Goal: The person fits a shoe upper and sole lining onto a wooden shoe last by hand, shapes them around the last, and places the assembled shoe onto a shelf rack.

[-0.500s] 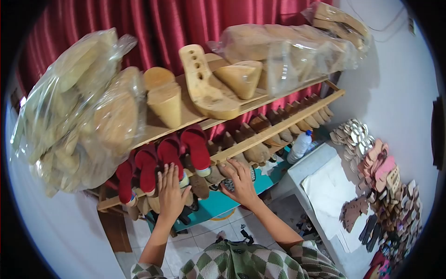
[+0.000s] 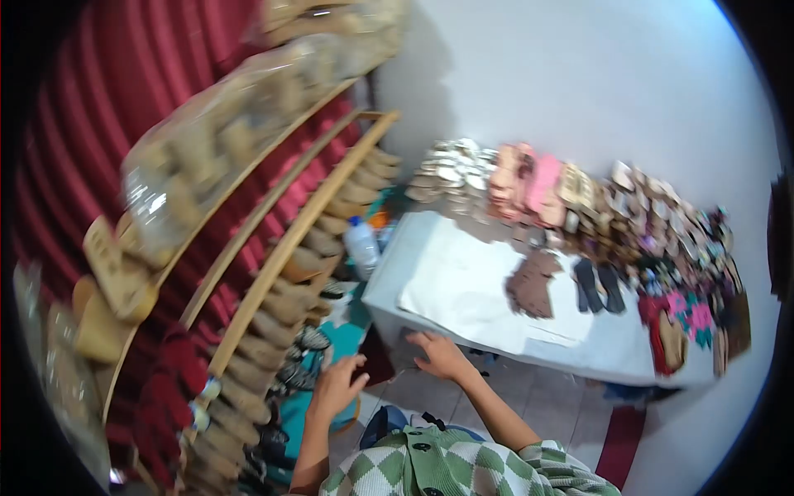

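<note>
My left hand [image 2: 337,385] hangs in the air in front of the wooden shoe rack [image 2: 281,248], fingers apart, holding nothing. My right hand [image 2: 440,355] lies at the front edge of the low grey table [image 2: 389,289], fingers spread, with nothing visibly in it. The rack at the left carries red shoe lasts [image 2: 169,372], tan wooden soles [image 2: 281,306] and bagged wooden forms [image 2: 215,140]. The picture is blurred by motion.
A white sheet [image 2: 463,281] and brown cut pieces [image 2: 531,285] lie on the table. Piles of sandal straps and soles [image 2: 579,198] run along the wall. A plastic bottle [image 2: 361,244] stands between rack and table. A teal box [image 2: 314,397] sits on the tiled floor.
My view has swung to the right, from the rack toward the table. Both hands have left the shoes on the rack; the right one now rests at the table's edge.
</note>
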Motion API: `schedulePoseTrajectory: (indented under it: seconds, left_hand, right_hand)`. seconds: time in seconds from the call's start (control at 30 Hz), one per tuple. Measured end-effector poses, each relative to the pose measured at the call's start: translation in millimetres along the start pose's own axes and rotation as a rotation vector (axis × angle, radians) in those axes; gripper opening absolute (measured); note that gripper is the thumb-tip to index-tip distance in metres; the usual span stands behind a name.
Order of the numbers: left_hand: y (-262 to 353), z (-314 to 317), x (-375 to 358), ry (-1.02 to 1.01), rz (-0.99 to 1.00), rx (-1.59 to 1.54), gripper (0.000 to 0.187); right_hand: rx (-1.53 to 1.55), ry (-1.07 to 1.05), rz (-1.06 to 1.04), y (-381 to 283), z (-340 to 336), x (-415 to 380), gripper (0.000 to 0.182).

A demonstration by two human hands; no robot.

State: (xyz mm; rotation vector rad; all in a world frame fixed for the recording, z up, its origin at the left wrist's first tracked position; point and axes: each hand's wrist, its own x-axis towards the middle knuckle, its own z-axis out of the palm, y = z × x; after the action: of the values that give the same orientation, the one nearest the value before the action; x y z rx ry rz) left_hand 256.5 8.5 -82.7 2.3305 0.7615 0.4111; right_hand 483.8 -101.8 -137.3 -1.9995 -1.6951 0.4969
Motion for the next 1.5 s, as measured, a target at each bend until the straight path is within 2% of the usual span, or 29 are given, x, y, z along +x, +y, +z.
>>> schedulePoseTrajectory:
  seconds: [0.03, 0.1, 0.23, 0.33, 0.4, 0.47, 0.67, 0.87, 0.97, 1.17, 1.27, 1.37, 1.5]
  left_hand:
    - [-4, 26, 12, -0.206, 0.056, -0.035, 0.030]
    - [-8, 85, 30, -0.379, 0.149, -0.103, 0.029]
    - [10, 184, 63, -0.735, 0.318, -0.145, 0.027]
    - [40, 252, 84, -0.884, 0.487, -0.126, 0.027]
    - [70, 289, 102, -0.952, 0.654, -0.005, 0.028]
    - [93, 337, 122, -0.965, 0.808, 0.002, 0.028]
    - [205, 441, 178, -0.965, 0.903, -0.062, 0.031]
    - [281, 509, 200, -0.937, 0.851, -0.103, 0.038]
    - [292, 542, 205, -0.978, 0.853, -0.068, 0.040]
    - [325, 578, 211, -1.101, 0.857, -0.058, 0.042]
    - [342, 594, 210, -1.075, 0.825, -0.045, 0.042]
    - [366, 606, 205, -1.047, 0.790, -0.030, 0.042]
    - [400, 629, 190, -1.018, 0.750, -0.043, 0.042]
  right_hand:
    - [-0.022, -0.116, 0.107, 37, 11, -24, 0.048]
    - [0.044, -0.263, 0.341, 92, 29, -82, 0.045]
    - [0.305, 0.180, 0.615, 125, 39, -203, 0.039]
    - [0.495, 0.467, 0.878, 117, 42, -278, 0.035]
    - [0.586, 0.682, 1.017, 112, 44, -315, 0.030]
    - [0.596, 0.883, 1.054, 112, 41, -340, 0.028]
    - [0.426, 1.090, 1.155, 172, 6, -380, 0.027]
    - [0.241, 1.041, 1.097, 253, -90, -415, 0.028]
    - [0.073, 1.098, 1.100, 292, -125, -440, 0.031]
    - [-0.139, 1.236, 1.212, 337, -168, -487, 0.053]
    - [-0.229, 1.300, 1.249, 354, -185, -509, 0.065]
    - [-0.253, 1.286, 1.346, 382, -197, -535, 0.077]
    - [-0.240, 1.132, 1.367, 416, -224, -570, 0.081]
